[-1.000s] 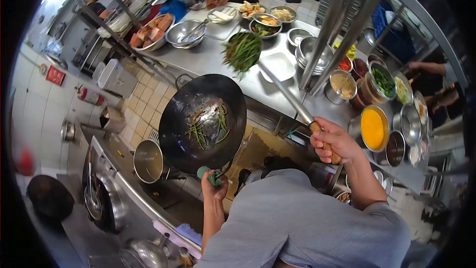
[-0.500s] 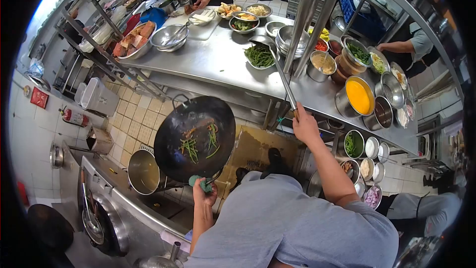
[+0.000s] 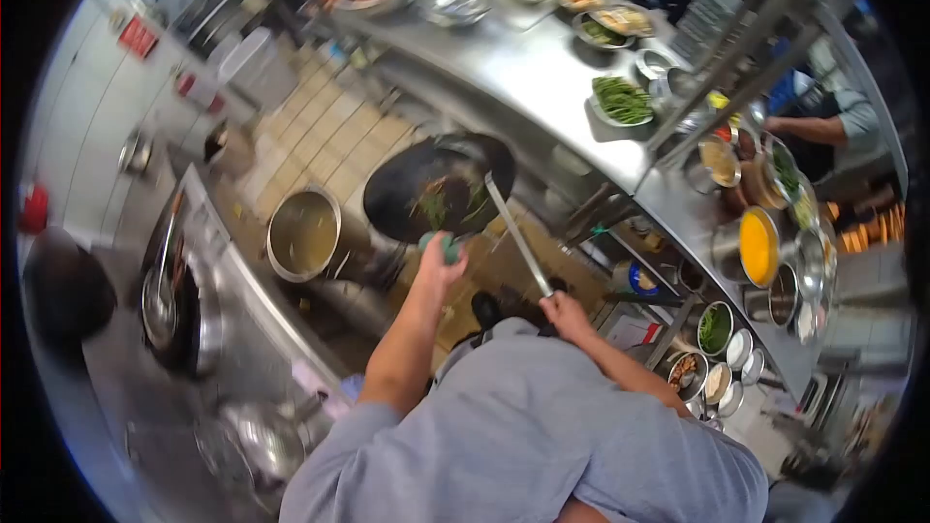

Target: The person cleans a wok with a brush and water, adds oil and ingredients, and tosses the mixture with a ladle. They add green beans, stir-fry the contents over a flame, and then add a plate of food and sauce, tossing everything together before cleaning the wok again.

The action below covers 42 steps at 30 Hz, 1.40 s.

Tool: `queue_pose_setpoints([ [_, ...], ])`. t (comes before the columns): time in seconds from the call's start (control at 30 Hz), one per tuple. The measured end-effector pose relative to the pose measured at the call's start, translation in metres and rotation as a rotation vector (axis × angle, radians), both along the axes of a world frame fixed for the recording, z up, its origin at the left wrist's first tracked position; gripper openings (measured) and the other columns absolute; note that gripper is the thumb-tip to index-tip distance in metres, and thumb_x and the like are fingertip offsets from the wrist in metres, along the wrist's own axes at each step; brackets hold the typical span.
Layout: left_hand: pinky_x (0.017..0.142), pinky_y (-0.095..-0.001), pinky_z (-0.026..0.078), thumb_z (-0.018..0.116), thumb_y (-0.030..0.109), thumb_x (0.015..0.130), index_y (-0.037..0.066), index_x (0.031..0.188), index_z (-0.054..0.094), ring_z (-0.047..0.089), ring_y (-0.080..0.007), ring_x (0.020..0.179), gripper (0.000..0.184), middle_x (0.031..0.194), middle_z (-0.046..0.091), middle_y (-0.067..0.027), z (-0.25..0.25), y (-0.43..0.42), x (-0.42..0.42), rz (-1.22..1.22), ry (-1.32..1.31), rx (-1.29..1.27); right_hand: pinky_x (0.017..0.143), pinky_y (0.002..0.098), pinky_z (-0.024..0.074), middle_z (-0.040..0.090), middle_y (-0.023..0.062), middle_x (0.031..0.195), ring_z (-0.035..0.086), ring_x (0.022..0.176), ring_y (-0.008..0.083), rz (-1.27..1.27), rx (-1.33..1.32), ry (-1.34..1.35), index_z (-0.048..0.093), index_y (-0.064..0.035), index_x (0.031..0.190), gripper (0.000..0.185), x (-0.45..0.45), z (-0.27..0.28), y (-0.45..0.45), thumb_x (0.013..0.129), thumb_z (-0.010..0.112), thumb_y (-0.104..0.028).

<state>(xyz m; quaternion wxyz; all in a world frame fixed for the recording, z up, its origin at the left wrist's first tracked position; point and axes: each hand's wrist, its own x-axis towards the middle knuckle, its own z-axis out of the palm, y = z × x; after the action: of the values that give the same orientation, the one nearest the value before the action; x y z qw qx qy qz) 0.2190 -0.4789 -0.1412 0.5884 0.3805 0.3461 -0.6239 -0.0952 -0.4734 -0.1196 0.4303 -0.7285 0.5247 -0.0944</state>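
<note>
My left hand [image 3: 447,261] is closed round the near handle of a black wok [image 3: 392,196], with a folded green cloth [image 3: 441,247] in the grip. The wok is held in the air, tilted, with a few green beans [image 3: 434,210] and brown bits inside. In my right hand [image 3: 567,314] is the wooden end of a long-handled wok ladle [image 3: 518,237]. Its shaft points up to the wok's right rim; the head is blurred and cannot be made out there. On the steel counter sits a bowl heaped with green beans [image 3: 622,100].
A deep pot of cloudy liquid [image 3: 304,234] stands left of the wok. Another ladle [image 3: 165,295] rests in a wok on the stove at left. Along the steel counter [image 3: 523,68] are several bowls and a pot of yellow liquid [image 3: 759,246]. Other people stand beyond it.
The ladle has come away from the bowl of green beans on the counter, down and left to the wok. My view has turned, and the wok now appears higher and more tilted.
</note>
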Motion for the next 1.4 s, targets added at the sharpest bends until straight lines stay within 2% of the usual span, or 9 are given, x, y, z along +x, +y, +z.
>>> queue_pose_setpoints([
  [0.23, 0.049, -0.0295, 0.049, 0.062, 0.016, 0.076, 0.010, 0.083, 0.049, 0.052, -0.0182, 0.055, 0.016, 0.070, 0.053, -0.0044, 0.091, 0.123, -0.064, -0.122, -0.024, -0.066, 0.060, 0.0427, 0.0443, 0.059, 0.0180, 0.070, 0.059, 0.070, 0.0368, -0.040, 0.001, 0.142, 0.050, -0.0007, 0.083, 0.026, -0.086, 0.085, -0.017, 0.087, 0.058, -0.025],
  [0.43, 0.048, -0.0286, 0.049, 0.061, 0.021, 0.079, 0.009, 0.080, 0.049, 0.052, -0.0194, 0.057, 0.017, 0.070, 0.051, -0.0067, -0.073, -0.009, -0.007, 0.003, 0.213, 0.025, 0.065, 0.0432, 0.0456, 0.059, 0.0208, 0.076, 0.058, 0.068, 0.0408, 0.104, -0.249, 0.094, 0.051, 0.0021, 0.106, 0.031, -0.043, 0.132, -0.052, 0.083, 0.060, -0.017],
  [0.53, 0.048, -0.0277, 0.048, 0.059, 0.024, 0.082, 0.011, 0.080, 0.049, 0.053, -0.0174, 0.057, 0.016, 0.068, 0.051, -0.0048, -0.069, -0.025, 0.013, -0.046, 0.132, 0.037, 0.055, 0.0382, 0.0460, 0.059, 0.0156, 0.076, 0.059, 0.058, 0.0299, 0.096, -0.039, 0.105, 0.043, 0.0003, 0.124, 0.044, -0.021, 0.145, -0.066, 0.085, 0.057, -0.015],
  [0.6, 0.048, -0.0277, 0.048, 0.059, 0.024, 0.082, 0.012, 0.080, 0.049, 0.052, -0.0170, 0.057, 0.016, 0.068, 0.050, -0.0044, -0.067, -0.019, 0.015, -0.042, 0.133, 0.018, 0.044, 0.0313, 0.0429, 0.055, 0.0078, 0.074, 0.054, 0.052, 0.0162, -0.098, 0.422, 0.035, 0.036, -0.0021, 0.133, 0.050, 0.010, 0.186, -0.063, 0.087, 0.052, -0.014],
  [0.7, 0.050, -0.0297, 0.048, 0.058, 0.025, 0.084, 0.014, 0.086, 0.050, 0.054, -0.0164, 0.060, 0.013, 0.071, 0.052, -0.0028, -0.059, 0.024, -0.013, -0.058, -0.126, -0.120, 0.039, 0.0255, 0.0394, 0.052, 0.0038, 0.074, 0.050, 0.051, 0.0092, -0.109, 0.493, 0.000, 0.028, -0.0042, 0.138, 0.053, 0.029, 0.173, -0.057, 0.089, 0.048, -0.013],
  [0.77, 0.062, -0.0352, 0.050, 0.059, 0.015, 0.082, 0.012, 0.097, 0.051, 0.057, -0.0187, 0.074, 0.018, 0.084, 0.054, -0.0037, -0.052, 0.067, -0.057, -0.118, -0.359, -0.086, 0.040, 0.0261, 0.0398, 0.048, 0.0029, 0.073, 0.047, 0.050, 0.0101, -0.149, 0.617, -0.054, 0.038, -0.0053, 0.120, 0.031, 0.049, 0.169, -0.046, 0.090, 0.043, -0.012],
  [0.93, 0.059, -0.0348, 0.048, 0.058, 0.005, 0.075, 0.008, 0.091, 0.050, 0.056, -0.0193, 0.070, 0.018, 0.080, 0.053, -0.0051, -0.055, 0.077, -0.086, -0.070, -0.536, -0.088, 0.043, 0.0231, 0.0400, 0.049, 0.0043, 0.075, 0.046, 0.054, 0.0104, -0.295, 1.184, -0.480, 0.043, -0.0084, 0.105, 0.014, 0.099, 0.177, -0.036, 0.093, 0.044, -0.015],
  [1.13, 0.052, -0.0313, 0.046, 0.063, 0.018, 0.074, 0.008, 0.082, 0.048, 0.052, -0.0191, 0.058, 0.020, 0.067, 0.049, -0.0066, -0.028, 0.038, -0.018, -0.098, -0.117, -0.102, 0.044, 0.0206, 0.0396, 0.048, 0.0030, 0.076, 0.045, 0.056, 0.0073, -0.433, 1.722, -0.877, 0.048, -0.0025, 0.108, 0.021, 0.115, 0.097, -0.067, 0.094, 0.046, -0.018],
  [1.4, 0.050, -0.0292, 0.048, 0.062, 0.016, 0.075, 0.006, 0.088, 0.049, 0.055, -0.0213, 0.060, 0.020, 0.071, 0.054, -0.0096, 0.002, 0.102, -0.027, -0.102, 0.010, -0.129, 0.044, 0.0196, 0.0400, 0.048, 0.0036, 0.081, 0.044, 0.055, 0.0064, -0.178, 1.686, -1.256, 0.045, -0.0021, 0.119, 0.029, -0.002, 0.183, -0.050, 0.094, 0.047, -0.017],
])
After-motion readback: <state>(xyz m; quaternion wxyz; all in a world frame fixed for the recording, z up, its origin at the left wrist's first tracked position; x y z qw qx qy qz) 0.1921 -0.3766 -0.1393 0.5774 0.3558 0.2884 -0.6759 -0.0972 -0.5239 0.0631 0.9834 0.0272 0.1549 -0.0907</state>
